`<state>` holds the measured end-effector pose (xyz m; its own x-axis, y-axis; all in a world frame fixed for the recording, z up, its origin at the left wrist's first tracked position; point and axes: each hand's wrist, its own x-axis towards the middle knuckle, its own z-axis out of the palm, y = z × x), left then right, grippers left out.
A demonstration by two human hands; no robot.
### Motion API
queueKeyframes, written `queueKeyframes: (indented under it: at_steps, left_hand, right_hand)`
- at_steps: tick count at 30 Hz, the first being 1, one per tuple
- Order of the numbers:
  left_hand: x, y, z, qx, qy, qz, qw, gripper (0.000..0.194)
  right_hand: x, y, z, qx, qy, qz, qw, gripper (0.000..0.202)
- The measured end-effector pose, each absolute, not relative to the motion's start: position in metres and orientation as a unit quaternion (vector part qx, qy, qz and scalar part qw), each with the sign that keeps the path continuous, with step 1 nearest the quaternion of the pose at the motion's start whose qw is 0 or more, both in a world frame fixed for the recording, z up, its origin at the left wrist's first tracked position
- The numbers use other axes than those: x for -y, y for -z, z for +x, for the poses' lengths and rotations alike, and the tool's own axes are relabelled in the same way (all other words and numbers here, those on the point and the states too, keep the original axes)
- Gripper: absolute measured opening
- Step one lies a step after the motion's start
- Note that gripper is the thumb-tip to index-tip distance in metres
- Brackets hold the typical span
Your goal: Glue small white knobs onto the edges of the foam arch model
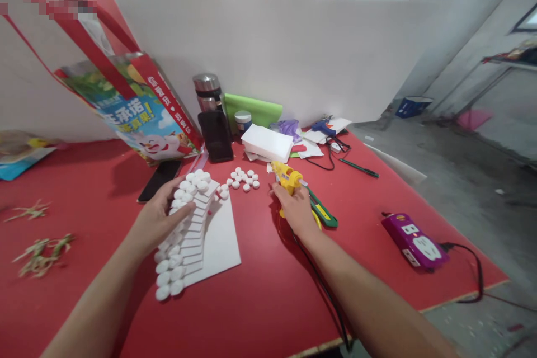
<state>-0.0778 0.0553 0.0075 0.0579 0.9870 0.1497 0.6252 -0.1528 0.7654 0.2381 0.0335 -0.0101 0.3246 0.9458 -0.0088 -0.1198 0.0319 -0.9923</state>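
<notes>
My left hand (165,215) grips the left side of a white model staircase (193,240), its thumb lying over the round white pieces that line the edge. The curved steps stand on a white board (226,240). Several loose white round pieces (243,179) lie just beyond it on the red table. My right hand (296,210) is wrapped round a yellow hot glue gun (287,176), whose black cord runs down towards the near edge. Beside that hand lies a green utility knife (323,210).
A purple power strip (415,240) sits at the right. Behind are a phone standing upright (216,134), a steel flask (207,89), stacked white blocks (268,142) and a blue glue gun (324,127). A colourful shopping bag (142,114) stands back left, with another phone (159,179) lying before it.
</notes>
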Motion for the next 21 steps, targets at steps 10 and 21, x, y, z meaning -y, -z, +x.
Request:
queueKeyframes:
  at_steps: [10,21]
  left_hand:
    - [-0.064,-0.005,-0.076,-0.611,-0.351,0.654,0.273,0.09]
    - [-0.058,-0.007,-0.061,-0.582,-0.326,0.693,0.273,0.095]
  right_hand:
    - [-0.04,0.013,0.25,0.391,-0.406,-0.571,0.597,0.023]
    - [-0.045,0.014,0.265,0.38,-0.397,-0.582,0.599,0.022]
